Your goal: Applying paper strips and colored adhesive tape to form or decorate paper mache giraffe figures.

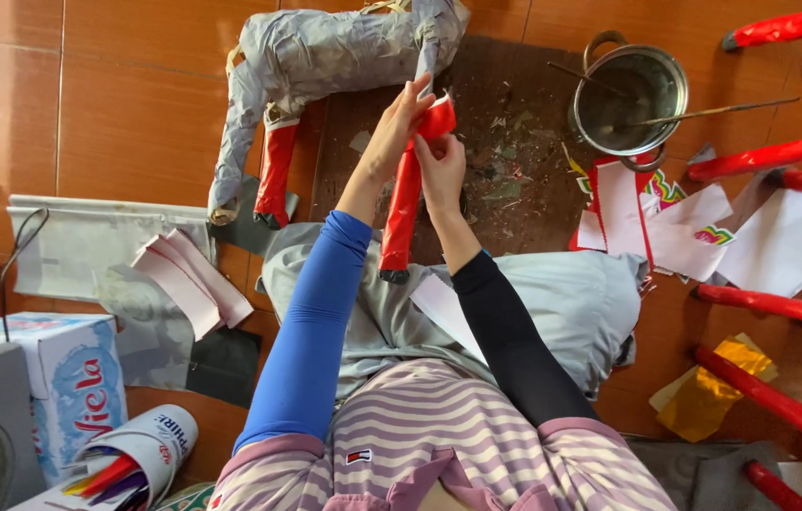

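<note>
Both hands, left hand [399, 128] and right hand [443, 168], are pinching red glossy paper [437, 121] around the grey papier-mâché figure's leg [407, 203], which runs near-to-far between them.

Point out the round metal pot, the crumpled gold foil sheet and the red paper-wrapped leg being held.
Round metal pot [671, 71]: head view, right rim.
Crumpled gold foil sheet [704, 397]: head view, centre.
Red paper-wrapped leg [403, 213]: head view, mid-shaft.
</note>
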